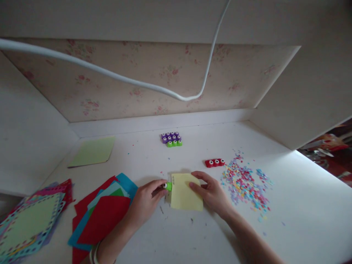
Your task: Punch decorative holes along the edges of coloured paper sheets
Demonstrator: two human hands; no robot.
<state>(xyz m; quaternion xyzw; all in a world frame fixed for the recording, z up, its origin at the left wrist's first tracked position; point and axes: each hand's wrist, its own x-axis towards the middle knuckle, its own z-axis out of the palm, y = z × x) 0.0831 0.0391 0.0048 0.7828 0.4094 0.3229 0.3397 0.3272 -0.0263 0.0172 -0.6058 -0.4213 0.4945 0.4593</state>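
Observation:
My left hand [150, 196] pinches a small green craft paper punch [169, 186] with a white-and-dark round top. The punch sits at the left edge of a pale yellow paper sheet [187, 198]. A few small marks or holes show near the sheet's upper left corner. My right hand [210, 189] grips the sheet at its upper right, thumb on top and the other fingers behind the edge. Up and to the right lie three red punches [215, 162] in a row. Further back stands a block of purple punches [171, 137] with green punches [175, 143] in front.
Loose confetti [246, 183] is spread at the right. Coloured paper sheets [107, 216] lie left of my left hand, with hole-edged sheets [33, 223] beyond. A pale green paper stack [92, 151] lies at the back left. A white cable [123, 78] hangs in front of the wall.

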